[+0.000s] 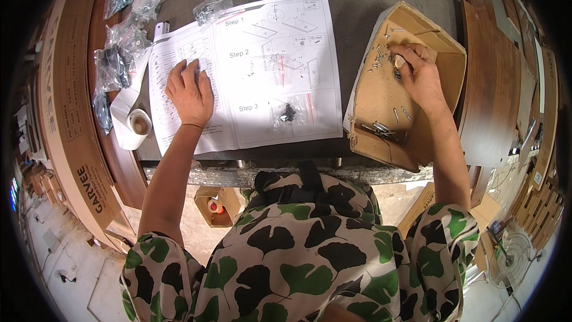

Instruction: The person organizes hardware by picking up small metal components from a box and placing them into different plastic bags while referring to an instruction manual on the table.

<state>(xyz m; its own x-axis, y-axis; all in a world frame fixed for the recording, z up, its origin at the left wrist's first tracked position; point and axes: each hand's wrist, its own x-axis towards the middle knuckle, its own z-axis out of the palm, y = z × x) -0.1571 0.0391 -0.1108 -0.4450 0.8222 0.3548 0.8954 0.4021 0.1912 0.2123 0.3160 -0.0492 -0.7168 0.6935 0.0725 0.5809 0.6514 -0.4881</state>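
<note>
My left hand [192, 94] rests on the left page of an open instruction booklet [322, 71], its fingers spread and holding nothing. Printed drawings cover the right page. On that page lies a small clear bag [290, 113] with dark hardware inside, and another bag of hardware [214, 5] overlaps the booklet's top edge. Inside a shallow cardboard box [372, 98] to the right, my right hand [419, 74] has thumb and fingers curled together over loose screws [376, 59]. What the fingertips pinch is mostly hidden. More long metal pieces [381, 130] lie at the box's near end.
Several clear hardware bags [119, 62] line the table's left side. Near them sits a roll of white labels [138, 124]. Long cartons [77, 101] stand at the left, brown boards [485, 83] at the right. Below the table edge, a small box [217, 206] holds tape rolls.
</note>
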